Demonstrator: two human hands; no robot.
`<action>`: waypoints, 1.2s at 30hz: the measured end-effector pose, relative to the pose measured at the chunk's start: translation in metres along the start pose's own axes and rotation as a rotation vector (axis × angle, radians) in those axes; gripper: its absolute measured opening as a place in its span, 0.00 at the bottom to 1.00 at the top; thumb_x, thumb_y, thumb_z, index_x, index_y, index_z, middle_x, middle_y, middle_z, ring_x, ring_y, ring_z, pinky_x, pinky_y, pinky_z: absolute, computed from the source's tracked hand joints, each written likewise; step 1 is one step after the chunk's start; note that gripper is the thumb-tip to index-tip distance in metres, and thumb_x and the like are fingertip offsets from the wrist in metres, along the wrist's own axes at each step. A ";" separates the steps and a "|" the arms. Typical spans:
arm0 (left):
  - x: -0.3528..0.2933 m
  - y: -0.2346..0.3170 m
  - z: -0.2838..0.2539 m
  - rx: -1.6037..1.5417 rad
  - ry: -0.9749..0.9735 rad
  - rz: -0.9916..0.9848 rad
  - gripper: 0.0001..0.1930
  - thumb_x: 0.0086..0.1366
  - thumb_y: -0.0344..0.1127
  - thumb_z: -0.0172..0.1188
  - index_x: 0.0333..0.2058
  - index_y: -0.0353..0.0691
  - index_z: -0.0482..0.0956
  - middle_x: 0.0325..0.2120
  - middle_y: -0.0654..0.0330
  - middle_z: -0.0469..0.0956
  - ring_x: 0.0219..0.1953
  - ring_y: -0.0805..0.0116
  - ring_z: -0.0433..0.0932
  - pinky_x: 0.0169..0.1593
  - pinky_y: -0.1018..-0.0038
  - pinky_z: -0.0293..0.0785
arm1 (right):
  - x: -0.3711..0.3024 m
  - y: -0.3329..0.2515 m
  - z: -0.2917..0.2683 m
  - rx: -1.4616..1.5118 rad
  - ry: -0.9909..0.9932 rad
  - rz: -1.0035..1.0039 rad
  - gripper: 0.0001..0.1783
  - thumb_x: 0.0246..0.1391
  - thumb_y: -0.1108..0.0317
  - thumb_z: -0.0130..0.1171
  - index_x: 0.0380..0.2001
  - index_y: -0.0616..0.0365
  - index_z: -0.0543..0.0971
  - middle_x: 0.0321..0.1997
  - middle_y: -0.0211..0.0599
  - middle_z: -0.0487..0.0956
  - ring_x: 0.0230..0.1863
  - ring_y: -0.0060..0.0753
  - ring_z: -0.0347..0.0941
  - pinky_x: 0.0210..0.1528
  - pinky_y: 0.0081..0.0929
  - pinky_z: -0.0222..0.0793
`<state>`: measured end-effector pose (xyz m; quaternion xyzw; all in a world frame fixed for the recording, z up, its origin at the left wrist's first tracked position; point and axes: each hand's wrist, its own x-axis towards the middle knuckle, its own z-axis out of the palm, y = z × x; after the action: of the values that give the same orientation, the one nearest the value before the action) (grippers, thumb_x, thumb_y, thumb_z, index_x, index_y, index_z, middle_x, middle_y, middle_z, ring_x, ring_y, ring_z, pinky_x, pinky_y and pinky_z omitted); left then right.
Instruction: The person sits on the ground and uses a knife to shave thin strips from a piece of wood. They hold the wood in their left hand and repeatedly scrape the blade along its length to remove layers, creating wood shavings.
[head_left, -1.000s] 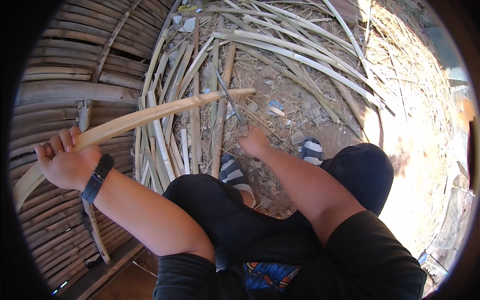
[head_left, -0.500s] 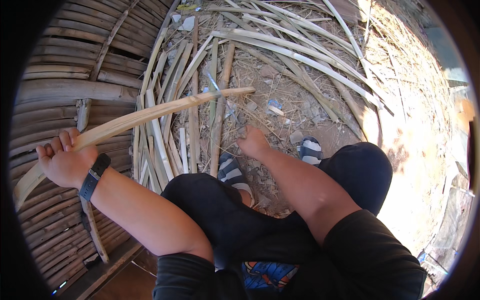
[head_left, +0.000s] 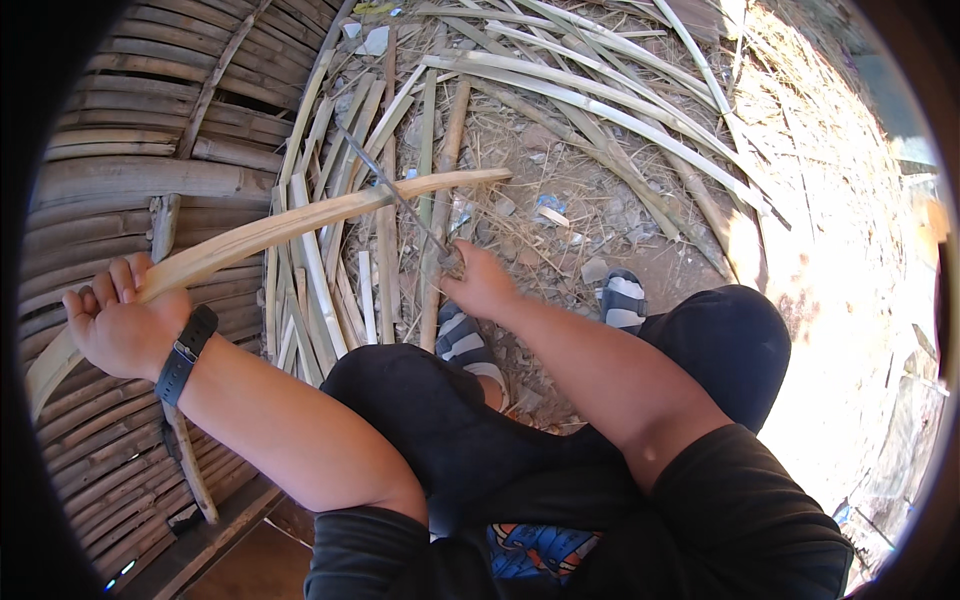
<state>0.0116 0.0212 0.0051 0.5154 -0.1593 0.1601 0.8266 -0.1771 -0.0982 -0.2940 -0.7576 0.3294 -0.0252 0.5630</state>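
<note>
A long pale bamboo strip (head_left: pixel 262 232) runs from the left rim toward the middle. My left hand (head_left: pixel 135 318), with a dark watch at its wrist, is closed round its near part. My right hand (head_left: pixel 482 283) is closed on the handle of a long knife (head_left: pixel 400 198); the fist mostly hides the handle. The thin blade slants up and to the left and crosses the strip a little short of its far end. Whether the edge bites into the wood, I cannot tell.
A wall of bamboo slats (head_left: pixel 110 230) rises on the left. Split bamboo lengths (head_left: pixel 322 270) lie beside it, and more long strips (head_left: pixel 600 97) spread across the far ground. My sandalled feet (head_left: pixel 460 338) stand among chips and straw. Bright sunlight falls on the right.
My right hand has moved a little left and up. The blade has swung leftward, now crossing the strip farther from its far end. My left hand and the strip have barely shifted.
</note>
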 end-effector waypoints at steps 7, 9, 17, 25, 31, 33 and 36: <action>-0.001 0.000 0.010 -0.024 -0.044 0.019 0.13 0.71 0.39 0.41 0.25 0.47 0.55 0.14 0.68 0.50 0.15 0.74 0.49 0.21 0.75 0.49 | 0.027 0.086 -0.024 0.095 -0.021 0.461 0.25 0.45 0.62 0.61 0.45 0.67 0.74 0.34 0.56 0.81 0.37 0.54 0.79 0.43 0.40 0.74; -0.004 0.001 0.011 -0.023 -0.067 0.018 0.13 0.71 0.40 0.41 0.25 0.48 0.55 0.14 0.68 0.50 0.15 0.74 0.49 0.22 0.75 0.50 | 0.020 0.060 -0.011 0.245 -0.022 0.410 0.24 0.45 0.62 0.61 0.44 0.67 0.75 0.35 0.56 0.81 0.38 0.54 0.79 0.44 0.40 0.73; -0.003 0.001 0.008 -0.028 -0.029 0.014 0.13 0.71 0.40 0.43 0.25 0.49 0.56 0.15 0.70 0.50 0.16 0.75 0.49 0.23 0.75 0.51 | -0.004 -0.055 -0.009 0.116 -0.017 -0.195 0.28 0.43 0.64 0.61 0.47 0.70 0.72 0.34 0.61 0.78 0.40 0.59 0.77 0.46 0.41 0.72; -0.007 0.003 0.010 -0.063 0.005 0.011 0.14 0.72 0.41 0.43 0.25 0.48 0.56 0.15 0.69 0.49 0.16 0.75 0.49 0.23 0.76 0.53 | 0.006 -0.037 -0.014 0.098 -0.016 -0.158 0.26 0.44 0.63 0.60 0.47 0.68 0.74 0.37 0.62 0.79 0.40 0.59 0.77 0.46 0.41 0.72; -0.012 0.009 0.009 -0.104 -0.010 -0.011 0.15 0.72 0.41 0.43 0.25 0.49 0.56 0.15 0.69 0.50 0.16 0.76 0.49 0.23 0.77 0.54 | -0.001 -0.029 -0.027 0.171 0.022 0.020 0.24 0.46 0.61 0.60 0.45 0.65 0.74 0.27 0.47 0.78 0.27 0.43 0.76 0.33 0.36 0.71; -0.015 0.013 0.011 -0.145 -0.047 -0.014 0.15 0.72 0.42 0.43 0.25 0.49 0.56 0.15 0.69 0.50 0.15 0.76 0.50 0.23 0.77 0.54 | -0.002 -0.041 -0.029 0.213 0.047 -0.047 0.23 0.47 0.62 0.60 0.44 0.65 0.74 0.22 0.40 0.77 0.20 0.34 0.75 0.26 0.33 0.71; -0.026 0.020 0.024 -0.202 -0.115 -0.001 0.16 0.72 0.42 0.44 0.24 0.49 0.57 0.14 0.69 0.51 0.15 0.76 0.50 0.24 0.77 0.54 | 0.006 -0.061 -0.047 0.251 0.079 -0.150 0.20 0.49 0.65 0.59 0.44 0.65 0.73 0.21 0.37 0.76 0.19 0.30 0.74 0.24 0.30 0.70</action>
<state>-0.0229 0.0053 0.0204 0.4377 -0.2217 0.1130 0.8640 -0.1634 -0.1314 -0.2258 -0.7020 0.2879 -0.1381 0.6366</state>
